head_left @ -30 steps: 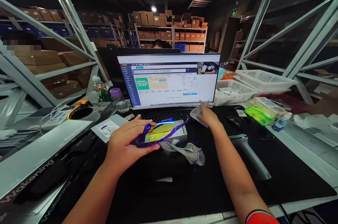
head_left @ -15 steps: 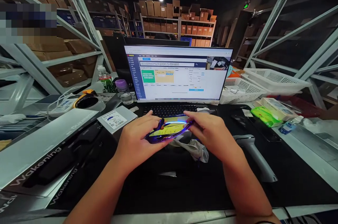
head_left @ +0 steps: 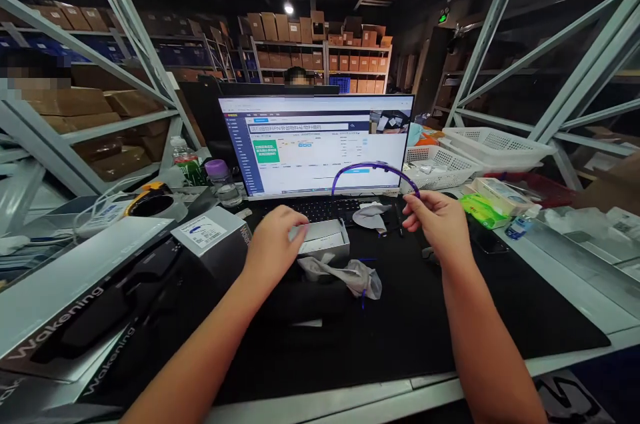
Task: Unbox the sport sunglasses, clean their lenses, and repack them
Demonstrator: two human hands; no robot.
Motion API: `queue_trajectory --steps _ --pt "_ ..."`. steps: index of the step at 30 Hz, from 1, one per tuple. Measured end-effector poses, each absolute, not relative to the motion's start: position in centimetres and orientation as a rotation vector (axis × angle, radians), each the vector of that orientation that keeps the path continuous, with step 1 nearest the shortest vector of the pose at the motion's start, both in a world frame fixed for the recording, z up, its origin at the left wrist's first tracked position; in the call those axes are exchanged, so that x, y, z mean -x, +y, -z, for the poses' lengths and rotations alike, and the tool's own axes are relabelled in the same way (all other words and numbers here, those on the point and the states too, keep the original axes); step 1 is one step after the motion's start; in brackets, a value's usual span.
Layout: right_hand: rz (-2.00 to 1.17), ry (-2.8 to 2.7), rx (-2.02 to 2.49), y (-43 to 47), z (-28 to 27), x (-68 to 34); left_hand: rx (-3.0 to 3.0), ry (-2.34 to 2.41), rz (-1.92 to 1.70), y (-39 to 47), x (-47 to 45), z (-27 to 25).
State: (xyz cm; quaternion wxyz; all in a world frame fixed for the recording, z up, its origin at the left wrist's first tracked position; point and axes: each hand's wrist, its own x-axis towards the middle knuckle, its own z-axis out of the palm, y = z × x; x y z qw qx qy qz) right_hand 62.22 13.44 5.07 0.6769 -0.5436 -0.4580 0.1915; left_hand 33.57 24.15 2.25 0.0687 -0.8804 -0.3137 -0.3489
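Observation:
My right hand point(head_left: 443, 221) is raised at the right of the keyboard, pinching one end of a thin purple curved frame point(head_left: 363, 166). The frame arches in front of the monitor's lower part, its other end pointing down to the left. My left hand point(head_left: 277, 241) is at the left end of a small open grey box point(head_left: 335, 249), with a corner of the box between thumb and fingers. White material shows inside. A crumpled grey cloth pouch point(head_left: 357, 277) with a purple cord lies just in front. Another grey cloth point(head_left: 373, 216) rests behind the box.
Grey printed boxes point(head_left: 65, 304) fill the left side, with a smaller labelled box point(head_left: 213, 244) beside my left forearm. Behind the keyboard point(head_left: 320, 209) stands a monitor point(head_left: 320, 151). White baskets point(head_left: 440, 167), a green packet point(head_left: 483, 211) and a small bottle point(head_left: 520, 223) are at right.
Both hands held the purple frame low over the keyboard. My left hand has let go and moved to the small box; my right has carried the frame up and right.

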Motion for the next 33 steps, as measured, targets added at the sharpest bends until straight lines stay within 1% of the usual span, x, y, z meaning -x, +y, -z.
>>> queue_trajectory --steps 3,7,13,18,21,25,29,33 --pt "-0.365 -0.912 1.167 13.9 -3.3 -63.5 2.838 -0.544 0.621 25.1 -36.7 -1.0" --pt "-0.406 -0.902 1.139 14.1 -2.1 -63.5 2.943 -0.154 0.312 25.9 -39.9 0.3" --pt "-0.452 -0.922 1.104 13.2 -2.2 -63.4 3.034 0.002 0.212 27.1 -40.5 1.8" --pt "-0.472 -0.949 1.085 12.7 -2.3 -63.2 3.264 -0.096 0.235 27.7 -40.4 1.8" --pt "-0.479 -0.924 1.082 12.6 -2.5 -63.3 3.399 -0.334 0.411 27.3 -39.8 1.0" --pt "-0.519 -0.834 0.986 12.5 -2.7 -63.4 3.489 -0.852 0.858 25.1 -37.6 0.0" --pt "-0.660 -0.789 0.892 12.4 -2.7 -62.6 3.458 -1.389 1.447 22.1 -35.7 0.2" --pt "-0.742 -0.805 0.863 12.1 -2.6 -61.1 3.155 -1.725 2.178 19.9 -34.8 0.5"
